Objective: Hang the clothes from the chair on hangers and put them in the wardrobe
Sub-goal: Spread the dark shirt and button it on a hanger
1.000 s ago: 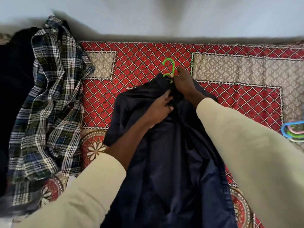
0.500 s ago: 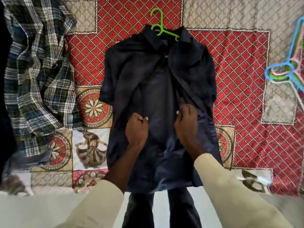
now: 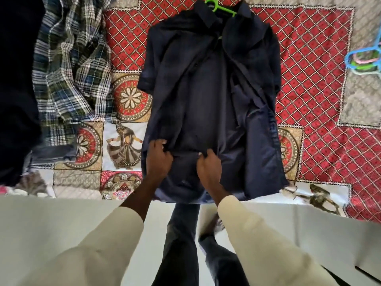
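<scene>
Patterned red-and-beige bedspread (image 3: 321, 83) covers the bed, with a navy shirt (image 3: 208, 96) spread flat on it front-up at centre, a plaid shirt (image 3: 70, 65) crumpled to its left beside a dark garment (image 3: 16, 79) at the frame edge. Left hand (image 3: 157, 159) and right hand (image 3: 209, 167), cream sleeves, both have fingers curled pinching the navy shirt's front fabric near the lower hem, hands a little apart. Green hanger (image 3: 220, 6) sits in the collar with its hook poking out the top; a bunch of spare coloured hangers (image 3: 362, 60) lies well apart at right.
</scene>
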